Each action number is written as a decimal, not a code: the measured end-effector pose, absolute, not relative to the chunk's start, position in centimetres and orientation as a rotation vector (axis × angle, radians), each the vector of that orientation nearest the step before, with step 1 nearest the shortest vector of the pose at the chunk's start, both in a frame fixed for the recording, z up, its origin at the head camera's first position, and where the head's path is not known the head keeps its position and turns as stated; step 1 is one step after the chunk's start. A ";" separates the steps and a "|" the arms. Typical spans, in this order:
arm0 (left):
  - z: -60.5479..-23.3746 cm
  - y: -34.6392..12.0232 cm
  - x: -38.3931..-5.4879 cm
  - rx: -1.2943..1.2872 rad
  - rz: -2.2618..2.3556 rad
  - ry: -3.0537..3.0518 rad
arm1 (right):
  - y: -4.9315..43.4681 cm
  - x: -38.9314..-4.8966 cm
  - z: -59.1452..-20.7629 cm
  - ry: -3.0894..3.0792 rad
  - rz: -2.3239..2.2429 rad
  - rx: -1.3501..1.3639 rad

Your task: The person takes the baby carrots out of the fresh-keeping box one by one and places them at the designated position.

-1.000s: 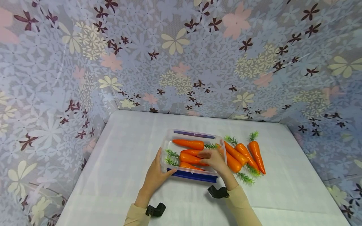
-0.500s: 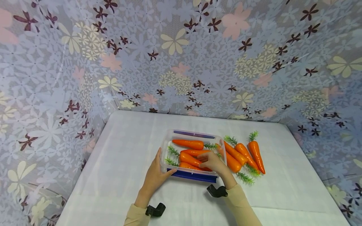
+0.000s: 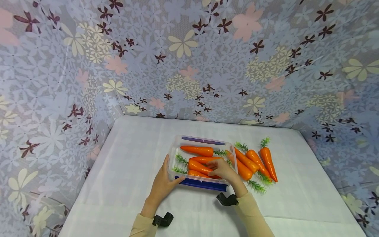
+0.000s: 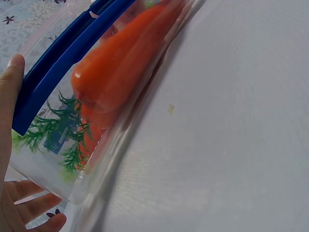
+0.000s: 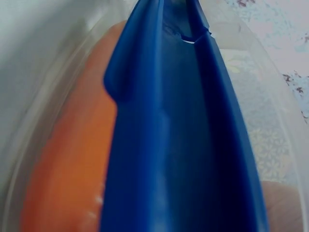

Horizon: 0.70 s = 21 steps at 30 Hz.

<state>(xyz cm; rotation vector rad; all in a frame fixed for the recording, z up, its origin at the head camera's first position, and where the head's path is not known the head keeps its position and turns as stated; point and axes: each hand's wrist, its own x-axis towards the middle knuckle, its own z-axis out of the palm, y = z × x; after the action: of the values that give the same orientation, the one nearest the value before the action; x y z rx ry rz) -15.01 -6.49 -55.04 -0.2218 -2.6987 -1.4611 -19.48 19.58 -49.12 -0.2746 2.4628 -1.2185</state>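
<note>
A clear plastic box (image 3: 174,148) with blue latches (image 3: 201,184) stands on the white table in the head view. Several orange carrots with green tops lie inside. My left hand (image 3: 162,182) holds the box's near left corner, its thumb on the near rim and its fingers along the left wall. In the left wrist view the thumb (image 4: 14,72) lies beside the blue latch. My right hand (image 3: 223,169) reaches over the near right rim and holds the narrow end of a carrot (image 3: 199,167); its fingertips are partly hidden. The right wrist view shows mostly the latch (image 5: 178,121).
Right of the box lies a loose pile of carrots (image 3: 258,163), partly overlapping, the nearest against its wall. One carrot (image 3: 268,164) lies outermost on the right. A flowered cloth (image 3: 189,65) hangs behind the white tabletop (image 3: 133,148).
The carrot under my right hand has turned, its leafy end shifting away from me and its tip toward me. My right hand has shifted only slightly; the left hand and box stay put.
</note>
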 end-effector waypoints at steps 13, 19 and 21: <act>-55.0 -6.5 -15.0 -0.214 -1.443 -2.717 | 19.6 -19.5 -49.5 2.485 -1.262 -0.261; -55.0 -6.5 -15.0 -0.207 -1.451 -2.716 | 19.5 -19.3 -48.9 2.513 -1.286 -0.278; -55.0 -6.5 -15.0 -0.205 -1.454 -2.719 | 19.4 -19.2 -48.3 2.517 -1.311 -0.294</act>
<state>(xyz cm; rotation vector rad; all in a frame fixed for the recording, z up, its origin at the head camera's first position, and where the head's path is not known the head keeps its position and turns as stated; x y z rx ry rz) -15.01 -6.53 -55.00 -0.2051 -2.7190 -1.4535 -19.16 19.39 -48.29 -0.2944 2.5168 -1.3109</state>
